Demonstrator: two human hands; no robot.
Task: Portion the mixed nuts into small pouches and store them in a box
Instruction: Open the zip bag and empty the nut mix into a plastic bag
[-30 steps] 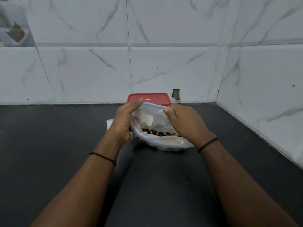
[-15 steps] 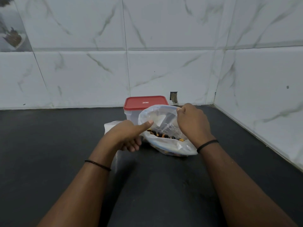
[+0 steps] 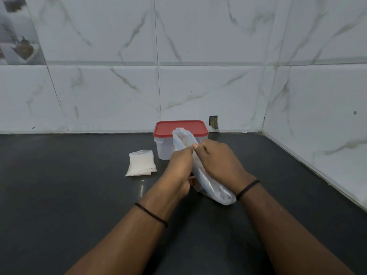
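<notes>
Both hands, left hand (image 3: 181, 165) and right hand (image 3: 216, 163), now squeeze the nut bag (image 3: 210, 183) flat; before it gaped open, so no scooping yet.

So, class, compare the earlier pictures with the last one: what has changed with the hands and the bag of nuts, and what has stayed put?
The bag, held wide open earlier, is now pressed narrow between both hands. The left hand returned to grip it; the right hand kept its hold. The red-lidded box and the stack of pouches stayed put.
</notes>
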